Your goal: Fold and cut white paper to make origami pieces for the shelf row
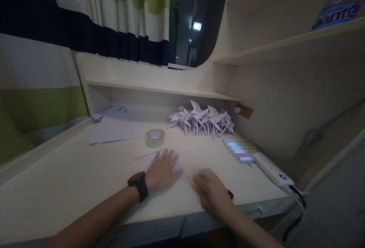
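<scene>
My left hand (162, 172) lies flat on the desk with its fingers spread, over a piece of white paper (147, 159) that it mostly covers. A thin rolled paper stick (149, 154) lies just beyond its fingertips. My right hand (212, 193), a little blurred, is closed around a yellow utility knife (191, 180) with a black end. The knife's tip points left toward my left thumb; its middle is hidden in the fist. Past my left hand, a roll of clear tape (155, 138) rests on the desk.
Several white paper pinwheels (202, 118) are heaped at the back. Paper sheets (116, 126) lie at the back left. On the right are a pixelated phone-like device (239, 151) and a white power strip (273, 170) with cables. A bottle (339, 6) stands on the upper shelf.
</scene>
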{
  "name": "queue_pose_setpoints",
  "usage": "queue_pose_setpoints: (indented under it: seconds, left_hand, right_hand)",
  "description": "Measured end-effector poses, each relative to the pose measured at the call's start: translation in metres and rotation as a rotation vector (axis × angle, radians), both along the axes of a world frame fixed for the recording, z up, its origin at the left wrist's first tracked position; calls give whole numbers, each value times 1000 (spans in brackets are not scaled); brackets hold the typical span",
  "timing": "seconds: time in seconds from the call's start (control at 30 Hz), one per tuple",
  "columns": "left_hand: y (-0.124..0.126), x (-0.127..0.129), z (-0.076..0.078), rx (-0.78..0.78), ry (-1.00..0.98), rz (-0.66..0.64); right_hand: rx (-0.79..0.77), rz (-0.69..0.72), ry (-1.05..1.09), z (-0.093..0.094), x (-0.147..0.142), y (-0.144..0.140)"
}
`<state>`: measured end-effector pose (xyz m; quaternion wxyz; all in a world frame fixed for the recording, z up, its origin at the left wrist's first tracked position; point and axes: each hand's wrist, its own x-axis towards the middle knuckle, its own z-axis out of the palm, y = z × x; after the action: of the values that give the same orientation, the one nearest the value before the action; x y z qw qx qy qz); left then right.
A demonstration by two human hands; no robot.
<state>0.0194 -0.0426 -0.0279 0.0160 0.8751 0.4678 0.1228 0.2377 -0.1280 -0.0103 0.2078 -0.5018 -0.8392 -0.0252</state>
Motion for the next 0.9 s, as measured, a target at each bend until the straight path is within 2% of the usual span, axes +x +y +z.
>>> queue_pose_setpoints:
  seconds: [0.23, 0.4, 0.53, 0.67, 0.77, 0.9]
  left_hand:
    - [1, -1, 0, -10, -3, 5]
    - [3, -4, 2, -28, 8, -2]
    - [4, -4, 2, -31, 13, 8]
    - [0, -1, 3, -20, 2, 14]
    - [-1, -2, 10, -16, -13, 11]
    - [3, -13, 26, -34, -27, -49]
  right_hand:
    - [33, 76, 96, -4, 9, 16]
    - [-15, 210, 136, 1, 19, 9]
    - [-48, 233, 148, 7, 24, 2]
    - [-68, 265, 147, 8, 28, 7]
    - [-125, 288, 137, 13, 35, 14]
    - [-242, 256, 121, 29, 49, 24]
